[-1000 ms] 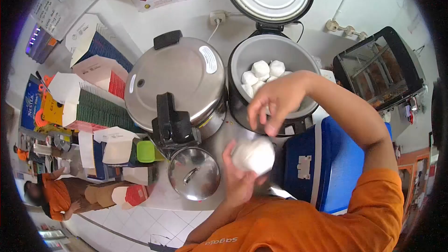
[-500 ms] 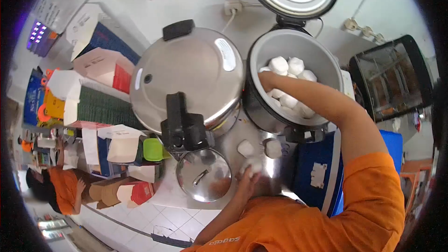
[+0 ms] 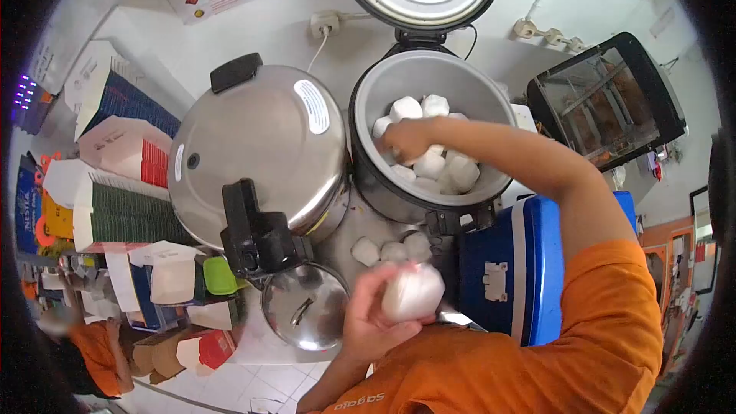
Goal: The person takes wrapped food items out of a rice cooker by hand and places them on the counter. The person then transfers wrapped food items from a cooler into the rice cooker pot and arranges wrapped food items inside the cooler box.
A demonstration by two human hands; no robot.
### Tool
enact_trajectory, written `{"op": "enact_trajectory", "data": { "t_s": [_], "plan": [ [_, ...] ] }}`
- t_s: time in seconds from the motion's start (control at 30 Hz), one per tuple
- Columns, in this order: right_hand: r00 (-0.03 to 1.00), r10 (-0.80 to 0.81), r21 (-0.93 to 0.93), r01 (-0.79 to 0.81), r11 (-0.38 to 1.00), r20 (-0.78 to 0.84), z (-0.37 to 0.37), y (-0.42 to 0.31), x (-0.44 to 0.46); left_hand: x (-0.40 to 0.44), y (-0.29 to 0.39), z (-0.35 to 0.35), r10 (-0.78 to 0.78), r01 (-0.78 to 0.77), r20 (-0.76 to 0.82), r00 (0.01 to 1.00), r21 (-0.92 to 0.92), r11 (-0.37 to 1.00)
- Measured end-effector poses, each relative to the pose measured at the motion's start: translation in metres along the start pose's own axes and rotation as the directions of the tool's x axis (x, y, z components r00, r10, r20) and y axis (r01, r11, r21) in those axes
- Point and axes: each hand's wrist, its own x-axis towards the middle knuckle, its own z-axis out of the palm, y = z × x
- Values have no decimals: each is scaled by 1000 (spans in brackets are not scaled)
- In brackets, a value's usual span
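Observation:
My left hand [image 3: 368, 314] is closed round a white wrapped bundle [image 3: 415, 294], held up close to the camera above the steel counter. My right hand [image 3: 410, 140] reaches into the open rice cooker [image 3: 479, 90]. Its fingers curl downward among several white wrapped bundles [image 3: 462, 173], and what lies under them is partly hidden. Between the cooker and my left hand, three more bundles [image 3: 393, 251] rest side by side on the counter [image 3: 337, 238].
A large lidded steel cooker [image 3: 261, 149] stands left, a round steel lid [image 3: 295, 314] before it. Stacked folded boxes [image 3: 126, 211] and a green container [image 3: 221, 276] are further left. A blue cool box [image 3: 546, 276] stands right, below a glass display case [image 3: 609, 103]. Another person [image 3: 100, 353] is at far left.
The view has shifted right. My left hand has risen toward the camera with a bundle. Three bundles now sit on the counter where two sat apart from my hand. My right hand stays inside the cooker.

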Motion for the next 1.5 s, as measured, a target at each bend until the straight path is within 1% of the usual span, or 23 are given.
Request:
{"op": "enact_trajectory", "data": {
  "t_s": [0.03,0.1,0.2,0.23,0.3,0.4,0.43,0.47,0.57,0.6,0.7,0.73,0.83,0.9,0.97,1.0,1.1,1.2,1.23,1.3,1.33,1.4,1.5],
  "plan": [
    [992,42,-325,-2,946,117,22,-3,11,-7,-17,-22,32,-73,91,995,501,863],
    [979,-188,-592,200,781,82,56,18,9,-19,-18,-21,-413,412,-128,902,-34,910],
    [977,-213,-830,113,546,-7,58,18,-4,-31,-81,-60,-547,539,-437,714,-154,828],
    [985,-174,-837,106,537,13,53,13,-6,-41,-109,-84,-408,568,-499,765,221,793],
    [994,-95,-857,90,507,48,39,7,-3,-54,-150,-124,-118,440,-427,896,820,366],
    [984,79,-455,2,890,159,0,9,-3,-37,-145,-119,-260,632,-577,774,690,353],
    [957,56,-130,-19,991,285,-1,18,1,-38,-157,-127,-165,566,-543,823,759,323],
    [913,31,195,-120,973,406,-2,26,5,-44,-177,-145,-76,500,-500,862,820,279],
    [973,102,109,-126,986,205,59,25,13,-48,-209,-168,203,269,-284,937,958,98],
    [931,-156,387,17,922,331,63,23,28,-43,-206,-166,290,197,-193,937,980,19],
    [895,-338,538,139,831,291,46,12,26,-43,-161,-132,165,171,-162,973,984,-42],
    [929,-255,436,119,892,268,79,38,34,-41,-151,-127,162,148,-154,975,988,48],
    [836,-87,400,-166,901,542,20,-6,10,-39,-121,-103,93,156,-197,976,930,333],
    [924,9,349,-153,924,382,-21,0,-21,-27,-96,-84,7,252,-299,954,816,520],
    [982,83,412,-147,899,170,-72,-7,-66,-25,-83,-86,99,124,-228,969,788,603],
    [973,81,480,-177,860,214,-107,-26,-89,-21,-80,-84,155,55,-203,967,758,650],
    [985,-140,699,27,715,105,-136,-96,-110,20,-26,-14,207,-154,-180,962,270,951],
    [981,-195,879,76,471,19,-127,-147,-102,42,-1,26,225,-244,-135,965,-142,959],
    [988,-135,810,20,586,74,-113,-124,-91,28,-14,-2,-7,-34,-282,959,-142,989],
    [988,-1,615,-96,783,156,-64,-44,-57,7,-51,-54,-99,-57,-395,913,-366,929],
    [984,46,260,-91,961,172,-25,-12,-50,14,-59,-65,-174,-28,-472,864,-390,920],
    [981,48,-213,-7,977,186,41,25,-45,17,-74,-83,-326,20,-620,714,-448,894],
    [969,-9,-436,119,892,247,82,27,-34,43,-110,-112,-328,-150,-752,571,-488,860]
  ]
}}
